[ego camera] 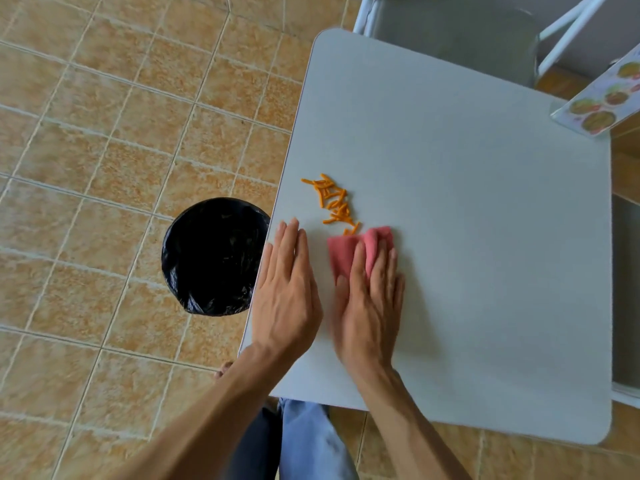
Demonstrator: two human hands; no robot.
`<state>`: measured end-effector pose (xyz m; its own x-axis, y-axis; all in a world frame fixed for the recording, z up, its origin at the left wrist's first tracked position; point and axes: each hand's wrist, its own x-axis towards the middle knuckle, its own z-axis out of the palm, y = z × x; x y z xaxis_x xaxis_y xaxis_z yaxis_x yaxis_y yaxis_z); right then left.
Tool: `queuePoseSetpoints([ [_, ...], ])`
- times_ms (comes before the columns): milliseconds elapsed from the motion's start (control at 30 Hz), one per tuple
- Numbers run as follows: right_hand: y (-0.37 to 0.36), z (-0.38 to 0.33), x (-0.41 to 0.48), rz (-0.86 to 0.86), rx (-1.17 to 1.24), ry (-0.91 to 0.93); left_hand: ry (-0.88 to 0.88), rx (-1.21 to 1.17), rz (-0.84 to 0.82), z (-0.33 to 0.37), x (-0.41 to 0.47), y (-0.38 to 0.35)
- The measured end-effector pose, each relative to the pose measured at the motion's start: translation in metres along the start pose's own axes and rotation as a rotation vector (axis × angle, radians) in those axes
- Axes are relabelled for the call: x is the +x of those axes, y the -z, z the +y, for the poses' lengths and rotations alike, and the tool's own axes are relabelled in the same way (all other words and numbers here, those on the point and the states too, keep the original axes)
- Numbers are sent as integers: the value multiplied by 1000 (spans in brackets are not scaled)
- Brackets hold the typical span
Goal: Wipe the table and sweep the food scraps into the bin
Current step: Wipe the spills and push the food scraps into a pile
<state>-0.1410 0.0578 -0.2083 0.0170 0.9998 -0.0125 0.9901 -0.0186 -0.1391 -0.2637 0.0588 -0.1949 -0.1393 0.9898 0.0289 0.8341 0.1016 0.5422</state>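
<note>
Orange stick-shaped food scraps (332, 199) lie in a loose pile on the grey table (467, 220), close to its left edge. My right hand (372, 299) presses flat on a pink cloth (349, 251), whose far edge touches the nearest scraps. My left hand (285, 292) lies flat on the table beside it, fingers together, at the table's left edge. A bin lined with a black bag (214, 256) stands on the floor just left of the table, partly under its edge.
A grey chair (457, 36) with white legs stands at the table's far side. A laminated card with fruit pictures (602, 98) overhangs the far right corner. The floor is tan tile (104, 133). My legs in blue jeans (304, 445) show below the near edge.
</note>
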Motion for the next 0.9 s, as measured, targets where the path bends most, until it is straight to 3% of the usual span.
queuePoseSetpoints([
  [100, -5, -7, 20, 1, 13, -34, 2, 96, -51, -5, 0, -7],
  [333, 16, 33, -38, -62, -65, 28, -24, 135, -66, -9, -1, -7],
  [500, 15, 51, 1, -18, -111, -167, -23, 152, -59, -5, 1, -6],
  [667, 8, 44, 54, -11, -59, -223, -22, 171, -46, -4, 0, -7],
  [900, 35, 26, 40, 0, 86, -174, 2, 174, -76, -2, 0, -6],
])
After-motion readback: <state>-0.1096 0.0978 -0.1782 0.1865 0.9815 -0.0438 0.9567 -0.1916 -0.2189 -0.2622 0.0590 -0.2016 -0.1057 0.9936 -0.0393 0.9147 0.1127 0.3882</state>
